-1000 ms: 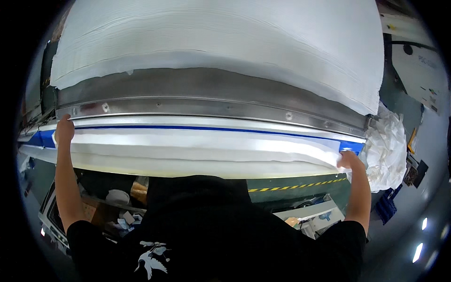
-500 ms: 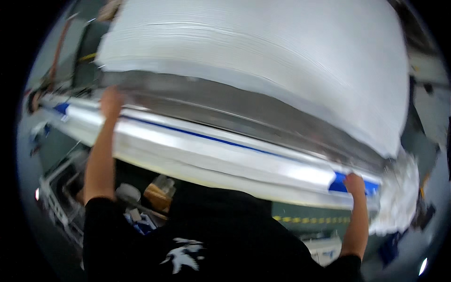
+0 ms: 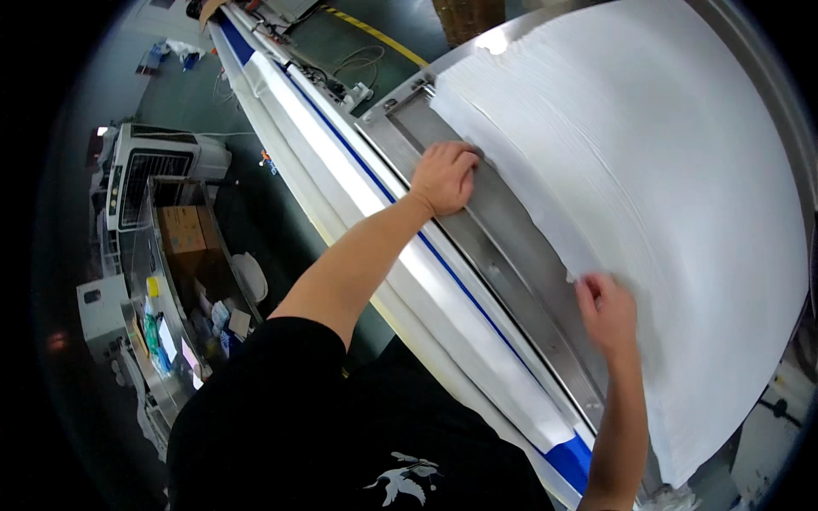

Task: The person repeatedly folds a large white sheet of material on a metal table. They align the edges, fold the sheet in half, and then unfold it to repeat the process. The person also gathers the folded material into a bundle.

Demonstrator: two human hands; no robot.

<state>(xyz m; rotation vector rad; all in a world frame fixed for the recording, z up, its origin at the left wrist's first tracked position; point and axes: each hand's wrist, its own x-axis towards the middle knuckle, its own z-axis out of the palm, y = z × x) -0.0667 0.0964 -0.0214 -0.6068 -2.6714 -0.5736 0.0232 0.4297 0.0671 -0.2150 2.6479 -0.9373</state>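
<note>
air cooler: far left on floor, white with black grille
cardboard box: brown, in an open metal cart, beside small clutter
tub: white, just right of the cart
draped white cloth: long band running diagonally, blue strip along its upper edge, blue patch near lower end
left hand: curled, palm down over steel, fingertips at sheet edge; can't tell if gripping
steel counter: bare band between draped cloth and sheets
right hand: thumb and fingers bent at sheet edge by a small raised tuft; pinch can't be confirmed
white sheets: broad, layered, rippled near the edge, flat on steel counter, right side
</note>
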